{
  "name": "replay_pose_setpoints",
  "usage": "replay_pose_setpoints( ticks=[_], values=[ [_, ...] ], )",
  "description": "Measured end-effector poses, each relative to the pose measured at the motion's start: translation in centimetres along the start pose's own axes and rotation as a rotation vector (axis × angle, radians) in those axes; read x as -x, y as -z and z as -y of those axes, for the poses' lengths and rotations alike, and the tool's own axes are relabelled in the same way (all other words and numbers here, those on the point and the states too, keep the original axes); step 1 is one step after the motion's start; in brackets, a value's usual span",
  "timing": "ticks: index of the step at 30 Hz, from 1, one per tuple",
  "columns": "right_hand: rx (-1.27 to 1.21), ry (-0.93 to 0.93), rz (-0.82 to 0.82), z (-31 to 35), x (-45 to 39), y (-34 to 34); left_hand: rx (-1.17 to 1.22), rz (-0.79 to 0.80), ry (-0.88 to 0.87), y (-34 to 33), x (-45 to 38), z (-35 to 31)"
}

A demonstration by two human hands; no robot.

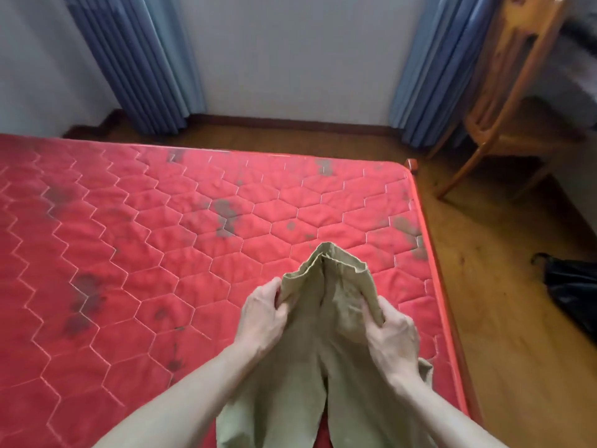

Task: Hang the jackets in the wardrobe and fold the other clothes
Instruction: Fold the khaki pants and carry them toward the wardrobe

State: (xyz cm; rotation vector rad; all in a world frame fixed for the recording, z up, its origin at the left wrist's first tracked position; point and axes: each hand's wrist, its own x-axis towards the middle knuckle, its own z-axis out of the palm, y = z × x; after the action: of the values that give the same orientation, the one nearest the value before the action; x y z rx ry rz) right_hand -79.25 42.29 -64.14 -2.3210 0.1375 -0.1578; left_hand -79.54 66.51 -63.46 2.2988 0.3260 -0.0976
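Head view: bare red mattress (pixel 135 240), wooden chair (pixel 504 101) beyond its far right corner. Left hand (pixel 263 318) and right hand (pixel 392 334) each clench one side of the khaki trousers (pixel 326 344), held above the mattress's near right edge. Folding step, judged just starting. Next: spread them flat, legs aligned.

No legible text or labels anywhere.

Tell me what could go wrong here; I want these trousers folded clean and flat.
The mattress carries dark stains, so the olive trousers may pick up dirt if laid there. Both hands, left and right, bunch the waistband, which may crease it. They are held near the mattress's right edge, so a leg could slip to the floor.
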Motion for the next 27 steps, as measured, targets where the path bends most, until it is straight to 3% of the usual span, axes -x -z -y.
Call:
replay_pose_setpoints(
  ticks=[4,9,13,19,27],
  values=[
    [-0.103,-0.048,0.059,6.7,4.5,5.7,0.271,-0.013,0.052,4.0,7.8,-7.3],
    [-0.14,0.068,0.116,16.0,10.8,14.6,0.548,-0.056,0.014,10.9,16.8,-18.5],
    [-0.14,0.224,0.062,22.0,15.2,21.5,0.581,-0.019,-0.111,16.1,23.8,-25.7],
    [-0.068,0.464,0.17,30.3,18.8,32.8,0.537,-0.016,-0.269,25.0,31.6,-32.7],
    [-0.259,0.683,0.322,41.1,24.9,42.7,0.767,-0.18,-0.326,33.5,41.9,-39.3]
  ],
)
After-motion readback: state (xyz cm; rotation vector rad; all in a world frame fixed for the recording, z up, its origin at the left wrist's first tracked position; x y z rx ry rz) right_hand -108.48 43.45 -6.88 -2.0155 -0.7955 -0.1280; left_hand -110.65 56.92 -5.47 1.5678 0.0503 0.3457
